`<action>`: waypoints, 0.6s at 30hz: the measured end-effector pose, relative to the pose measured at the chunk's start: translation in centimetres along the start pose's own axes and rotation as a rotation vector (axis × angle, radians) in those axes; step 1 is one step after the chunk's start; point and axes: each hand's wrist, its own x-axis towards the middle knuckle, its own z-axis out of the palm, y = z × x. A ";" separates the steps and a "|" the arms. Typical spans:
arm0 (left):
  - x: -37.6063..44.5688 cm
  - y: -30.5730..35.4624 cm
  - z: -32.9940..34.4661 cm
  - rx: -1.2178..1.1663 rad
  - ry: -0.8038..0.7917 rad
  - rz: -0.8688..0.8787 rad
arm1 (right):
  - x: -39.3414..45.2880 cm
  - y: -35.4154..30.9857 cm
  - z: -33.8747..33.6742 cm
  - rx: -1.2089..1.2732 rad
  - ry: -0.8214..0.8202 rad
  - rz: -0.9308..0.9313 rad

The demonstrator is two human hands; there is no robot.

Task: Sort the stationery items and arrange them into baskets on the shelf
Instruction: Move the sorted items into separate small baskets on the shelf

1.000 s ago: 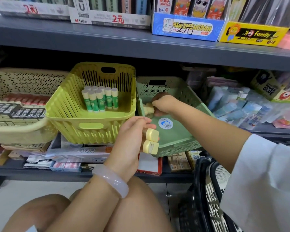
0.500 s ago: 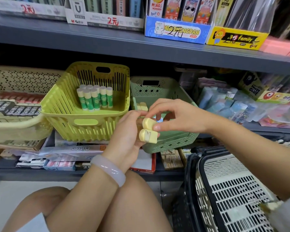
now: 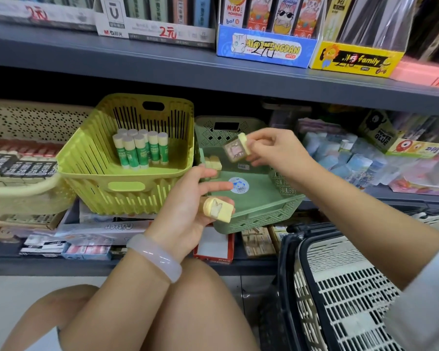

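A pale green basket stands tilted on the shelf, with a few small yellow stationery pieces stacked at its left inner wall. My right hand pinches one small yellow piece above that basket. My left hand holds another yellow piece in its fingers at the basket's front left corner. To the left, a lime basket holds several green-and-white glue sticks standing upright.
A beige perforated basket of dark boxes sits at far left. A black and cream shopping basket stands on the floor at lower right. Boxed goods fill the shelf above; packs of glue and tape lie right of the green basket.
My right hand has taken one yellow piece from my left hand and lifted it up and right over the green basket. My left hand keeps one piece.
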 end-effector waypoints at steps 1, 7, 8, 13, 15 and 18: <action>0.0 0.0 -0.2 0.002 0.002 -0.002 | 1.3 0.8 -0.1 -0.053 0.059 0.088; 0.3 -0.4 -0.8 0.062 0.015 -0.019 | 6.2 2.4 2.5 -0.301 0.023 0.359; 0.3 -0.5 -0.9 0.061 0.017 -0.019 | 6.6 2.5 3.2 -0.295 -0.023 0.402; 0.4 -0.3 -1.3 0.030 -0.003 -0.030 | 7.0 3.4 4.5 -0.280 -0.099 0.398; 0.4 -0.2 -1.3 -0.002 -0.021 -0.038 | 6.8 3.4 4.2 -0.285 -0.103 0.395; 0.4 -0.1 -1.0 -0.061 -0.048 -0.052 | 6.1 2.3 3.4 -0.340 -0.086 0.349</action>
